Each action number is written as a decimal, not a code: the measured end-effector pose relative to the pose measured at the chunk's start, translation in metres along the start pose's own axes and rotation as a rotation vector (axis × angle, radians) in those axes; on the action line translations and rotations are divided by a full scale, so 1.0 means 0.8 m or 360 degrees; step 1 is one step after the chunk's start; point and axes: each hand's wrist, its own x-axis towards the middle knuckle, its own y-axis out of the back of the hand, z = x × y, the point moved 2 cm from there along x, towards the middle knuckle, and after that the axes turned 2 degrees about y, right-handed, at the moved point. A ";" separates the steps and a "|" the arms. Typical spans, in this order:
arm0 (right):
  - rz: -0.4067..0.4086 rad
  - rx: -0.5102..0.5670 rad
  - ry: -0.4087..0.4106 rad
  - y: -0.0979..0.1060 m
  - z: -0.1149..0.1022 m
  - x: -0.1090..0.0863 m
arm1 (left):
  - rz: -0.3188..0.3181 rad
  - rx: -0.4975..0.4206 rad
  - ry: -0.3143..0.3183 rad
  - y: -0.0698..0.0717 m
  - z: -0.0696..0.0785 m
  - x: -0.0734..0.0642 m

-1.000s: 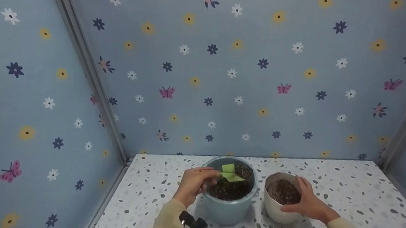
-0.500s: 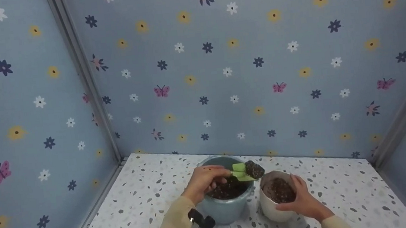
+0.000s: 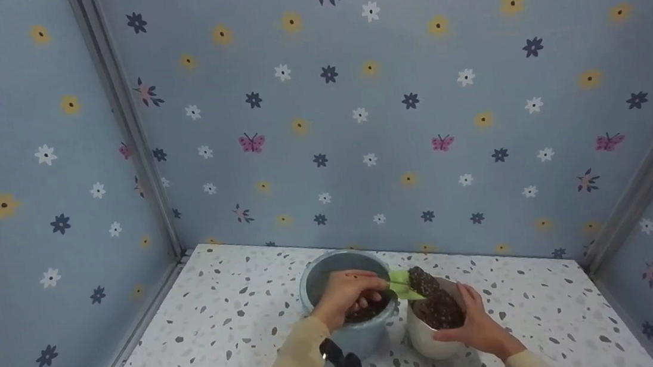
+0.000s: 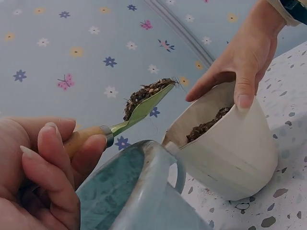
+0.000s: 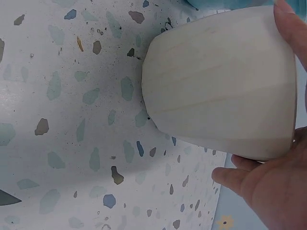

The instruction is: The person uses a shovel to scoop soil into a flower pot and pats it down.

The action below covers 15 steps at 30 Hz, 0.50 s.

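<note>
My left hand (image 3: 349, 296) grips the wooden handle (image 4: 82, 139) of a small garden trowel (image 3: 401, 285) with a green blade. Dark, crumbly soil (image 4: 147, 95) is heaped on the blade, whose tip reaches over the left rim of a white pot (image 3: 428, 340). Inside that pot lies more soil (image 3: 443, 311). My right hand (image 3: 483, 327) holds the white pot by its right side, thumb at the near rim and fingers behind. A light blue pot (image 3: 307, 290) stands to the left, below my left hand, with soil in it partly covered by the hand.
Both pots stand on a white speckled tabletop (image 3: 213, 314), close side by side. The blue pot has a loop (image 4: 180, 175) on its side facing the white pot. Flowered blue panels (image 3: 356, 114) close off the back and sides. A dark wrist camera mount (image 3: 340, 359) sits on my left wrist.
My left hand has lifted the trowel, loaded with soil, out of the blue pot and moved it right to the white pot. My right hand keeps its hold on the white pot.
</note>
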 end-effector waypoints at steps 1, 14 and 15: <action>0.0004 -0.0003 0.0006 -0.001 0.000 0.000 | 0.0000 0.0002 -0.0002 -0.001 -0.001 0.000; 0.0008 0.0013 0.0073 -0.001 -0.001 -0.002 | 0.0042 0.0108 -0.0055 -0.016 -0.018 0.003; 0.0009 0.0010 0.0073 0.000 -0.001 -0.002 | 0.0048 0.0119 -0.0066 -0.017 -0.018 0.003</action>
